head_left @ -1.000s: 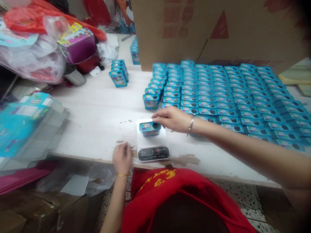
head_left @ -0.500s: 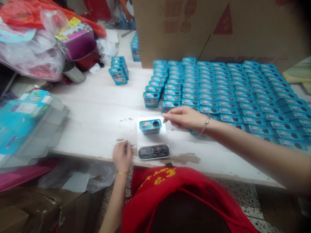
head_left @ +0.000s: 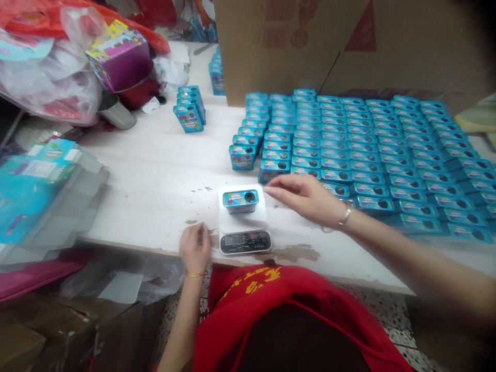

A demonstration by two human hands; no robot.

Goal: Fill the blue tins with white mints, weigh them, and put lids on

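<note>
A small blue tin [head_left: 241, 201] with a dark round spot on its lid stands on the white platform of a kitchen scale [head_left: 243, 226]. The scale's black front panel faces me; its reading is too blurred to make out. My right hand [head_left: 300, 196] hovers just right of the platform, fingers stretched toward the tin but apart from it, holding nothing. At the table's front edge, left of the scale, rests my left hand [head_left: 195, 248], its fingers curled in and nothing visible in them. Rows of similar blue tins [head_left: 352, 160] stand behind and beside my right hand.
A short row of tins [head_left: 189, 116] stands at the back left. Flattened blue cartons [head_left: 34, 191] lie at the left edge. Behind the rows rises a large cardboard box [head_left: 310, 46]. Plastic bags [head_left: 46, 77] and a metal cup [head_left: 118, 113] crowd the far left.
My right hand has shifted slightly to the right and down, away from the scale's platform. The left hand and the tin on the scale stay where they were.
</note>
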